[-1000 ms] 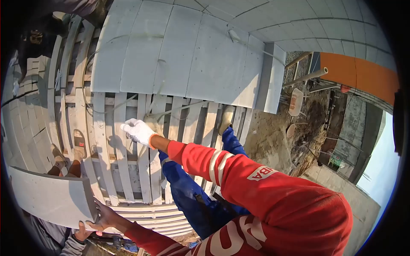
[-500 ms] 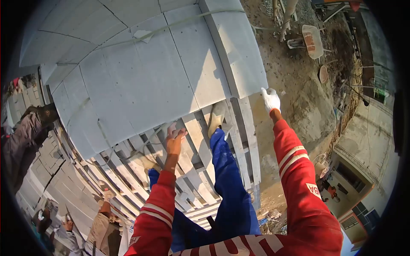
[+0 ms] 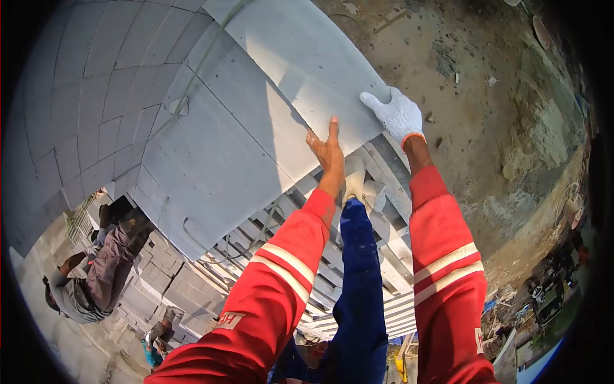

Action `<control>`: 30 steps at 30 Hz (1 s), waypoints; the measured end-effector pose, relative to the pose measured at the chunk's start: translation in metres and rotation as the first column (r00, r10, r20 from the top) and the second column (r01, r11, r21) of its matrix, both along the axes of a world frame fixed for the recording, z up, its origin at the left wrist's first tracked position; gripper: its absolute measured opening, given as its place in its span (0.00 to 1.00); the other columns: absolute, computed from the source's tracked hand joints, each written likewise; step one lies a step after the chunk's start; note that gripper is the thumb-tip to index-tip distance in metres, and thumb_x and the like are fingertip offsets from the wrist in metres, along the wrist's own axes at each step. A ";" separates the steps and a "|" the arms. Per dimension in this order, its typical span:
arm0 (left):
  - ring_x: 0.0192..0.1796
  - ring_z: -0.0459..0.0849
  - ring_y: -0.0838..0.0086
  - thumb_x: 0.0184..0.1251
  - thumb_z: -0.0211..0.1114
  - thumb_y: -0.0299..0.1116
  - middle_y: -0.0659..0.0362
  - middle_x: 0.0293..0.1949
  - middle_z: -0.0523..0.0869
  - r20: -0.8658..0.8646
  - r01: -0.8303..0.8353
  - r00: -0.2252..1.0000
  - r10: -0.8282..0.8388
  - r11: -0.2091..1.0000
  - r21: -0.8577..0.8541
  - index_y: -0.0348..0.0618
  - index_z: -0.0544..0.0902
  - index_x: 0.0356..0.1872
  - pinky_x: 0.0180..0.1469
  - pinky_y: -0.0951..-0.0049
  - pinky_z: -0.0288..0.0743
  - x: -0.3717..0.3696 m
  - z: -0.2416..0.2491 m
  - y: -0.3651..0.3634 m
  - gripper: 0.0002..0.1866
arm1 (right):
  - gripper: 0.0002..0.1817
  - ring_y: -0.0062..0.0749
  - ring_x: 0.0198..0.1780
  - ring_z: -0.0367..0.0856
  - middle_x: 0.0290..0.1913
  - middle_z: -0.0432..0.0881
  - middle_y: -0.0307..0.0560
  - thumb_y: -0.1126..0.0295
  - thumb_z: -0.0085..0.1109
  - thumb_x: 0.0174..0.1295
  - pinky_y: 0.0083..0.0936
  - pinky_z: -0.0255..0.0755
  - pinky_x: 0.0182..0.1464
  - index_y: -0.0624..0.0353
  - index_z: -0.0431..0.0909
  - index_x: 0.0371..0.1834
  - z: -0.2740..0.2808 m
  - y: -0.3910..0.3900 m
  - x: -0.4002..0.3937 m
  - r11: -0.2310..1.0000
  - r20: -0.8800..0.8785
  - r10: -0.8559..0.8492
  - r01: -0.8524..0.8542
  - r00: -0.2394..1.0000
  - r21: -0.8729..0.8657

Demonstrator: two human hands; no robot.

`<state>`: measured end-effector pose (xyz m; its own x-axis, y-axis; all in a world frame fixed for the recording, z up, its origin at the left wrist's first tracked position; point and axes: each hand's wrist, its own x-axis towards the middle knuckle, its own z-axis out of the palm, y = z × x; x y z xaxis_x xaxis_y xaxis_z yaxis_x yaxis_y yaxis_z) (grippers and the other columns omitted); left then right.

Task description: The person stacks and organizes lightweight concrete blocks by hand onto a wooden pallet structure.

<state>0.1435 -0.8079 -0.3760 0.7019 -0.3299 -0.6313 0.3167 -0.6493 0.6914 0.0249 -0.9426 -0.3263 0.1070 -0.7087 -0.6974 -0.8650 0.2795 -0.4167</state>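
A large pale grey building block (image 3: 313, 57) lies on a layer of similar blocks (image 3: 211, 144), at the right side of the stack. My right hand (image 3: 398, 115), in a white knitted glove with an orange cuff, grips its near right corner, thumb on top and fingers over the outer edge. My bare left hand (image 3: 327, 153) holds the near left side of the same block, its thumb lying on the top face. The undersides of the fingers are partly hidden.
White wooden slats (image 3: 384, 240) run beneath my boots (image 3: 354, 176). A strap (image 3: 198, 73) crosses the stack, and higher blocks (image 3: 96, 83) rise at left. Another person (image 3: 105, 275) is at lower left. Bare dirt ground (image 3: 486, 128) lies below on the right.
My left hand has moved up and right from above the slats onto the block's left side. My right hand has shifted its hold around the corner, and the view has moved closer to the block.
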 end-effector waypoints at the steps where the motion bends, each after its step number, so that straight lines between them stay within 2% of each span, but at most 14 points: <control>1: 0.72 0.62 0.58 0.63 0.68 0.53 0.44 0.71 0.62 -0.054 -0.020 0.998 0.012 0.990 -0.142 0.31 0.58 0.73 0.74 0.64 0.55 0.010 -0.002 0.014 0.47 | 0.50 0.53 0.52 0.84 0.48 0.85 0.62 0.27 0.58 0.51 0.39 0.75 0.56 0.65 0.75 0.59 0.002 0.016 0.005 0.998 -0.045 -0.007 0.004 0.999 -0.064; 3: 0.69 0.68 0.60 0.64 0.68 0.49 0.45 0.68 0.69 -0.113 0.074 0.989 -0.095 0.982 -0.172 0.30 0.60 0.73 0.73 0.66 0.58 0.044 0.011 0.042 0.45 | 0.48 0.54 0.52 0.84 0.48 0.86 0.62 0.30 0.60 0.52 0.39 0.76 0.55 0.66 0.76 0.58 0.044 0.038 0.024 0.977 0.035 -0.133 0.126 0.990 0.171; 5: 0.69 0.68 0.63 0.62 0.70 0.49 0.47 0.67 0.70 -0.131 0.121 0.979 -0.159 0.959 -0.254 0.29 0.62 0.70 0.73 0.64 0.57 0.073 0.043 0.065 0.44 | 0.46 0.52 0.52 0.84 0.48 0.86 0.61 0.33 0.62 0.53 0.40 0.76 0.55 0.67 0.74 0.60 0.040 0.088 0.043 0.989 0.103 -0.120 0.128 0.987 -0.074; 8: 0.69 0.69 0.61 0.61 0.70 0.45 0.46 0.67 0.70 -0.208 0.151 0.960 -0.190 0.970 -0.188 0.32 0.61 0.72 0.72 0.64 0.59 0.121 0.061 0.115 0.44 | 0.50 0.53 0.60 0.79 0.63 0.76 0.66 0.36 0.64 0.55 0.37 0.73 0.61 0.69 0.66 0.69 0.054 0.157 0.065 0.975 0.125 -0.206 0.214 0.970 -0.052; 11: 0.69 0.70 0.60 0.60 0.71 0.43 0.44 0.66 0.72 -0.236 0.231 0.936 -0.260 0.962 -0.143 0.32 0.60 0.73 0.71 0.65 0.62 0.141 0.100 0.152 0.44 | 0.45 0.53 0.58 0.81 0.59 0.79 0.64 0.46 0.71 0.54 0.35 0.75 0.59 0.71 0.68 0.66 0.079 0.214 0.072 0.965 0.193 -0.190 0.219 0.963 -0.143; 13: 0.66 0.73 0.60 0.58 0.73 0.39 0.45 0.65 0.73 -0.141 0.287 0.947 -0.287 0.958 -0.021 0.31 0.60 0.73 0.68 0.65 0.67 0.146 0.126 0.190 0.45 | 0.39 0.45 0.52 0.84 0.53 0.83 0.54 0.51 0.71 0.54 0.29 0.77 0.54 0.65 0.73 0.64 0.139 0.226 0.068 0.965 0.240 -0.258 0.259 0.936 0.028; 16: 0.61 0.79 0.64 0.56 0.75 0.34 0.47 0.59 0.80 -0.422 0.102 0.903 -0.078 0.994 0.035 0.33 0.64 0.72 0.63 0.66 0.72 0.140 0.208 0.227 0.43 | 0.25 0.24 0.47 0.85 0.49 0.86 0.49 0.65 0.71 0.57 0.23 0.76 0.52 0.63 0.80 0.56 0.197 0.266 0.046 0.882 0.322 -0.462 0.389 0.827 0.266; 19: 0.58 0.81 0.68 0.57 0.76 0.35 0.50 0.54 0.83 -0.515 0.045 0.856 -0.030 0.999 0.016 0.38 0.69 0.70 0.60 0.67 0.75 0.135 0.280 0.255 0.39 | 0.26 0.30 0.52 0.84 0.54 0.84 0.51 0.58 0.65 0.64 0.27 0.75 0.55 0.62 0.77 0.61 0.202 0.283 -0.011 0.871 0.305 -0.394 0.246 0.867 0.424; 21: 0.58 0.81 0.66 0.57 0.76 0.36 0.48 0.54 0.83 -0.531 0.078 0.844 -0.073 0.997 -0.014 0.40 0.68 0.71 0.60 0.65 0.75 0.129 0.318 0.278 0.40 | 0.35 0.36 0.61 0.79 0.63 0.77 0.56 0.46 0.58 0.68 0.33 0.71 0.63 0.61 0.69 0.69 0.202 0.259 0.012 0.777 0.481 -0.627 0.442 0.613 0.449; 22: 0.58 0.81 0.66 0.57 0.76 0.36 0.48 0.54 0.83 -0.520 0.044 0.853 -0.041 0.999 -0.007 0.40 0.68 0.71 0.60 0.65 0.75 0.126 0.337 0.285 0.40 | 0.42 0.37 0.67 0.72 0.68 0.71 0.56 0.40 0.56 0.66 0.35 0.67 0.67 0.60 0.62 0.73 0.186 0.243 0.020 0.658 0.438 -0.745 0.447 0.503 0.606; 23: 0.59 0.81 0.64 0.58 0.76 0.37 0.47 0.56 0.82 -0.545 0.035 0.838 -0.001 0.998 0.052 0.39 0.67 0.71 0.61 0.64 0.75 0.123 0.354 0.291 0.41 | 0.48 0.38 0.73 0.66 0.74 0.64 0.55 0.34 0.54 0.64 0.38 0.62 0.71 0.60 0.56 0.77 0.162 0.227 0.029 0.516 0.362 -0.845 0.427 0.394 0.743; 25: 0.60 0.80 0.62 0.58 0.76 0.38 0.45 0.57 0.81 -0.563 0.000 0.824 0.065 0.993 0.116 0.39 0.66 0.72 0.61 0.63 0.74 0.124 0.364 0.307 0.42 | 0.46 0.38 0.72 0.66 0.73 0.65 0.53 0.34 0.54 0.64 0.37 0.64 0.69 0.60 0.60 0.74 0.126 0.190 0.072 0.346 0.299 -0.929 0.227 0.217 0.910; 27: 0.61 0.79 0.59 0.59 0.76 0.39 0.41 0.60 0.78 -0.624 -0.176 0.753 0.207 0.978 0.111 0.39 0.64 0.73 0.63 0.62 0.73 0.122 0.369 0.329 0.43 | 0.41 0.43 0.59 0.78 0.61 0.77 0.54 0.35 0.54 0.63 0.41 0.76 0.59 0.59 0.70 0.67 0.120 0.171 0.131 0.530 0.280 -0.822 0.485 0.496 0.695; 30: 0.63 0.77 0.61 0.58 0.76 0.39 0.45 0.63 0.75 -0.568 -0.281 0.784 0.251 0.959 0.036 0.40 0.66 0.72 0.65 0.62 0.70 0.102 0.365 0.346 0.42 | 0.34 0.44 0.51 0.83 0.55 0.81 0.52 0.44 0.57 0.63 0.40 0.79 0.54 0.59 0.73 0.64 0.069 0.149 0.126 0.518 0.322 -0.769 0.241 0.553 0.821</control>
